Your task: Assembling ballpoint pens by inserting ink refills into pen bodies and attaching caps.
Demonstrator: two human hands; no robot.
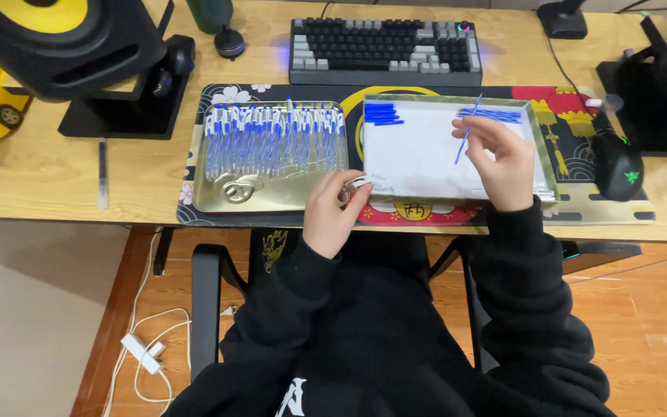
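Head view, right hand (503, 166) pinching thin blue refill (467, 131)

A grey-and-black keyboard (385, 51), black mouse (618, 165), yellow-coned speaker (55, 38) and, seemingly, a dark green bottle (211, 13) occupy the wooden desk (32, 174).

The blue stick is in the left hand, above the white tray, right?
Not quite. The head view shows the blue stick in the right hand, above the white tray. The left hand pinches a small white piece instead.
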